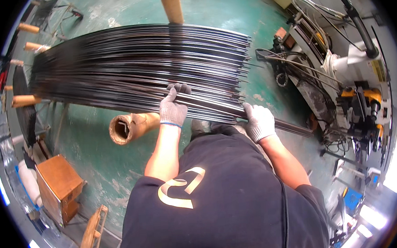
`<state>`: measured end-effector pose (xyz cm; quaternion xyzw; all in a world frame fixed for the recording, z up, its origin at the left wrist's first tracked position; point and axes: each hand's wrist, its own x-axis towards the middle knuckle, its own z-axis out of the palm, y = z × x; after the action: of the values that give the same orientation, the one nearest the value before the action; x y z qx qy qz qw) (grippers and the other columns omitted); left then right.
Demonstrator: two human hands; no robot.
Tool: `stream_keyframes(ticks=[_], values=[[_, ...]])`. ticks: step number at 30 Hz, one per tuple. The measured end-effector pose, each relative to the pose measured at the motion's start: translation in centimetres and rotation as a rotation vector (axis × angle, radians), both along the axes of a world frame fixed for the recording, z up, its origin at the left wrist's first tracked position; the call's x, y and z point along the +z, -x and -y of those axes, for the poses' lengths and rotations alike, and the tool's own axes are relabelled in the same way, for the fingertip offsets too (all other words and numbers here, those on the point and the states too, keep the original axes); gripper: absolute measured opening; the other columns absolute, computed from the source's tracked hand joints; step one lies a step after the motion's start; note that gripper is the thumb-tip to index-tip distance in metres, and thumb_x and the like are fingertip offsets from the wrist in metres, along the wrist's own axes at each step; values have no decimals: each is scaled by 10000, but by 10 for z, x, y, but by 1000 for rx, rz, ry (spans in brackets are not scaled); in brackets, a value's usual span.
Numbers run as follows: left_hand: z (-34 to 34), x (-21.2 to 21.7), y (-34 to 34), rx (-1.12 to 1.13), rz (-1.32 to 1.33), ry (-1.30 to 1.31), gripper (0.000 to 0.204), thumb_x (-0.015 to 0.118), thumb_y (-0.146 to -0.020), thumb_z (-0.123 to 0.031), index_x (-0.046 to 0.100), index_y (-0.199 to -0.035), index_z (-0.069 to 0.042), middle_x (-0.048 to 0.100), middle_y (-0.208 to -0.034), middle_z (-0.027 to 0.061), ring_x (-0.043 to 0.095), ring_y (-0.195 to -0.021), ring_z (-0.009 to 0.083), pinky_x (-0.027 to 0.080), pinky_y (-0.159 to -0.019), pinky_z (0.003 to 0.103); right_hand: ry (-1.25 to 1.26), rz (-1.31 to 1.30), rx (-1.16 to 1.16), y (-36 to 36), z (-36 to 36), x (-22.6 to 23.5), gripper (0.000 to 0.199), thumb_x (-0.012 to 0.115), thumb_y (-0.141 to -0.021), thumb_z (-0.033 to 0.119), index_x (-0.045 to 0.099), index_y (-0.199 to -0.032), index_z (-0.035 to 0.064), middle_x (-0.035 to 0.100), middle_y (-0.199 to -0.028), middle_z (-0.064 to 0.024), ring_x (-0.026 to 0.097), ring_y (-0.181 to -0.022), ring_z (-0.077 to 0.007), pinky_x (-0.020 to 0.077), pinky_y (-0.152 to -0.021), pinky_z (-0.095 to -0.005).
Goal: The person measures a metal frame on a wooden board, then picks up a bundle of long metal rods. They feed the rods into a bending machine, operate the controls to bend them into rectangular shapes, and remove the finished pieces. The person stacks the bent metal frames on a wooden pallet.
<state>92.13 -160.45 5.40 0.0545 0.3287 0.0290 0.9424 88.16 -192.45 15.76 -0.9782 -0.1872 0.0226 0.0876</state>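
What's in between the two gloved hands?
In the head view, a bunch of long, dark rods stretches from the left hand to the right hand.

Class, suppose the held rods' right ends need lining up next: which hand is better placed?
Probably the right hand: it grips the held rods nearer those ends, while the left hand holds them farther back.
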Motion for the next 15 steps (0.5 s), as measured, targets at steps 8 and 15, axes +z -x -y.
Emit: stream_keyframes(ticks=[8,15], values=[[-74,7,-1,11,111,-101,174,715,-1050,-206,677,-992,-47,657,-843,33,626,-771,173,575,-826,411,104,135,-82,56,151,57,360,716,-719,21,715,-1067,115,717,-863,-144,706,-825,-385,568,-735,-515],[3,52,3,-127,-96,-142,139,725,-1006,-92,623,-912,-75,548,-741,-12,510,-642,152,514,-709,363,278,452,-458,123,275,50,121,789,-865,171,685,-898,118,678,-875,-116,641,-929,-362,475,-894,-493]])
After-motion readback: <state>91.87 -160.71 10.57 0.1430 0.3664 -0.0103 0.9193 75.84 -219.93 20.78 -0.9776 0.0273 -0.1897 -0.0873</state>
